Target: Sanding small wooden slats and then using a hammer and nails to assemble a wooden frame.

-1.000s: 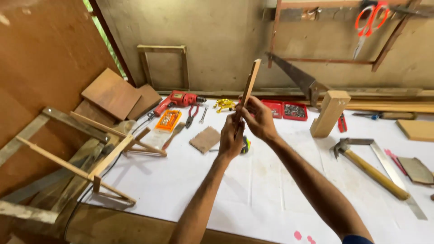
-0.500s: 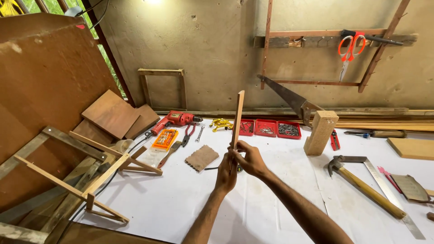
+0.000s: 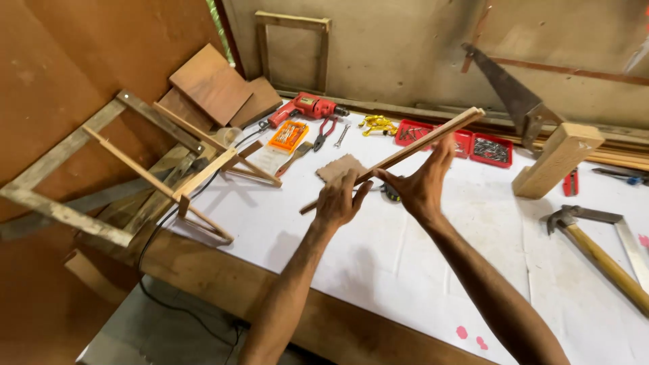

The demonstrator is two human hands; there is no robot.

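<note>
Both my hands hold a long thin wooden strip (image 3: 405, 150) above the white-covered workbench (image 3: 378, 263). The strip slants from lower left to upper right. My left hand (image 3: 340, 201) grips it near its lower end, and my right hand (image 3: 422, 182) grips it around the middle, fingers spread along it. A small piece of brown sandpaper (image 3: 338, 166) lies on the bench just behind my left hand. A yellow and black object peeks out below my right hand, mostly hidden.
A wooden frame (image 3: 145, 169) leans at the bench's left edge beside brown boards (image 3: 213, 84). A red drill (image 3: 304, 108), pliers (image 3: 326, 132), orange bit case (image 3: 288, 135), red nail trays (image 3: 490, 149), handsaw (image 3: 507, 88), wood block (image 3: 556, 161) and hammer (image 3: 595, 250) lie around.
The strip stood nearly upright before; now it is tilted down to a low slant toward the upper right. My view has shifted closer and to the left.
</note>
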